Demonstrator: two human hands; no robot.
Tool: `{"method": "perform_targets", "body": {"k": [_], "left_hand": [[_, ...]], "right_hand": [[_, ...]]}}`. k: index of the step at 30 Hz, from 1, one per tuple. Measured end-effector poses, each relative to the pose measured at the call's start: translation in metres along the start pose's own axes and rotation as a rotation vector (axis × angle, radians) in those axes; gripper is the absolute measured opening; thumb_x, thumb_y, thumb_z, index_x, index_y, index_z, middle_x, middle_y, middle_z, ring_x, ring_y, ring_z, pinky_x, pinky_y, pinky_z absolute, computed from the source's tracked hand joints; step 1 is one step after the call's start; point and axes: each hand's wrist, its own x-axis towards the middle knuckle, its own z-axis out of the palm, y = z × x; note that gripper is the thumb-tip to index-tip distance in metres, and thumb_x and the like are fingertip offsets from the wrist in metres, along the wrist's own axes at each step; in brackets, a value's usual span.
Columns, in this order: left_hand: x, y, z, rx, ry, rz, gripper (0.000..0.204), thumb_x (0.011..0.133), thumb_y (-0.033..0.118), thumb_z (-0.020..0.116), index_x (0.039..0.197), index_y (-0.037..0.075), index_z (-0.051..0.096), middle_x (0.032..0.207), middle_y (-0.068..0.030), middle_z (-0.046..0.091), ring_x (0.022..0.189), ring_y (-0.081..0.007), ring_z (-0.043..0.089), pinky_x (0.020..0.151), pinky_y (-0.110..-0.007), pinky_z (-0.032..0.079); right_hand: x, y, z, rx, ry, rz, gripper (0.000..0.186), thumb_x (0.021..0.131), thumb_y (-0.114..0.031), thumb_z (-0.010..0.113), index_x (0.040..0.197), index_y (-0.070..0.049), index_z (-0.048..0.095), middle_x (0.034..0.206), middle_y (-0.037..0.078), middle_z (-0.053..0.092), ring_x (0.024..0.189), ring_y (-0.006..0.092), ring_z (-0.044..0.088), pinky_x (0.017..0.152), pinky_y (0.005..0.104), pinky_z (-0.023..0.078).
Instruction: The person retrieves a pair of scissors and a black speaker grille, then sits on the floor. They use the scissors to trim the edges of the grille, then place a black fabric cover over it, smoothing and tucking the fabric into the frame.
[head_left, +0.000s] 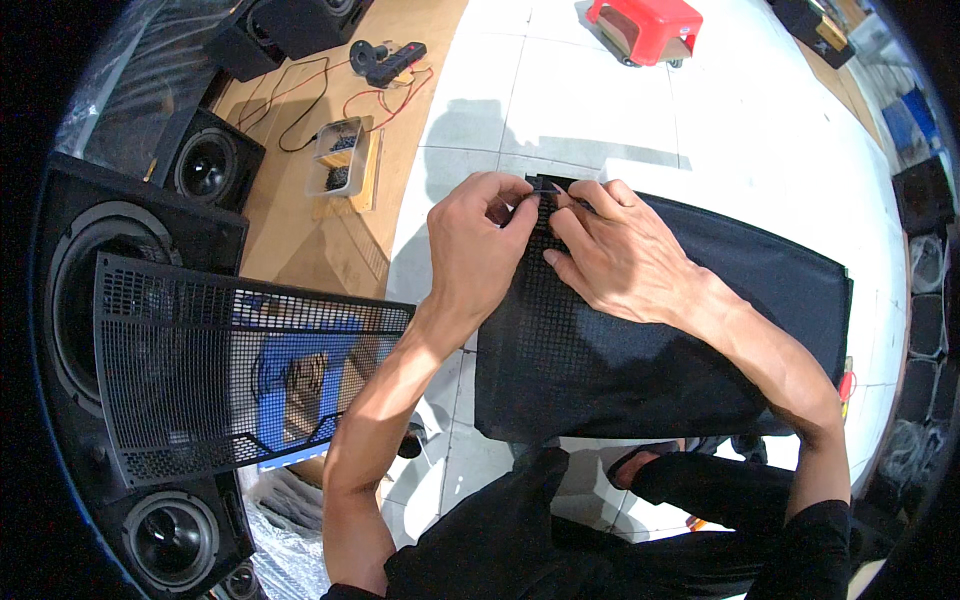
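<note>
Across my lap and over the pale floor lies a long, curved speaker grille covered with black cloth [720, 290]; its perforated mesh shows through on the left part. At its far left corner, my left hand [475, 240] pinches the dark edge of the cloth between thumb and forefinger. Close beside it, my right hand [630, 250] has curled fingers on the same edge, and its thumb rests over the mesh. The fingertips meet at the corner, so exactly what lies between them is partly hidden. An uncovered black metal grille [190, 350] leans at my left, next to my forearm.
Speaker boxes stand along the left, one with a large woofer cone [205, 165]. On the wooden board are a divided plastic box of small dark parts [337, 165], a black tool [395, 65] and thin wires. A red stool [650, 28] stands on the far tiled floor.
</note>
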Motion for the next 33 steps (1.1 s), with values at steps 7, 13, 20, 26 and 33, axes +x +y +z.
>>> {"method": "perform_targets", "body": {"k": [7,13,20,26,33], "left_hand": [[0.000,0.005,0.001,-0.070,0.034,-0.224,0.016,0.085,0.011,0.071,0.091,-0.004,0.068,0.081,-0.0095,0.071,0.072,-0.0119,0.065,0.067,-0.025,0.051],[0.000,-0.003,0.003,-0.171,0.044,-0.308,0.021,0.084,0.016,0.069,0.089,-0.004,0.068,0.079,-0.0113,0.071,0.072,-0.0148,0.065,0.065,-0.029,0.050],[-0.001,-0.001,0.003,-0.069,0.062,-0.256,0.021,0.087,0.016,0.071,0.091,-0.004,0.067,0.076,-0.0066,0.069,0.067,-0.0087,0.060,0.061,-0.023,0.047],[-0.003,0.012,-0.002,0.038,0.071,-0.238,0.018,0.088,0.016,0.070,0.090,-0.002,0.067,0.059,-0.0058,0.063,0.052,-0.0089,0.055,0.050,-0.028,0.042],[-0.001,0.015,-0.008,0.136,0.041,-0.188,0.016,0.088,0.016,0.070,0.091,0.000,0.069,0.051,-0.0052,0.056,0.045,-0.0082,0.049,0.046,-0.029,0.038]], "right_hand": [[-0.001,0.006,-0.008,-0.046,-0.088,-0.017,0.044,0.087,-0.034,0.066,0.105,0.006,0.059,0.107,0.017,0.063,0.099,0.0245,0.052,0.087,0.0343,0.041],[-0.001,0.009,-0.007,-0.022,-0.074,-0.020,0.048,0.087,-0.036,0.066,0.109,0.007,0.059,0.110,0.017,0.063,0.102,0.0232,0.051,0.088,0.0339,0.041],[-0.004,0.007,-0.004,0.009,-0.031,0.024,0.050,0.087,-0.035,0.067,0.111,0.007,0.058,0.112,0.018,0.063,0.106,0.0253,0.051,0.090,0.0352,0.041],[-0.007,0.001,-0.008,0.106,0.011,0.030,0.041,0.087,-0.028,0.067,0.106,0.007,0.058,0.114,0.020,0.063,0.109,0.0287,0.052,0.093,0.0376,0.042],[-0.007,-0.003,-0.005,0.069,0.009,-0.006,0.035,0.087,-0.025,0.066,0.102,0.006,0.057,0.113,0.023,0.063,0.106,0.0304,0.055,0.092,0.0389,0.042]]}}
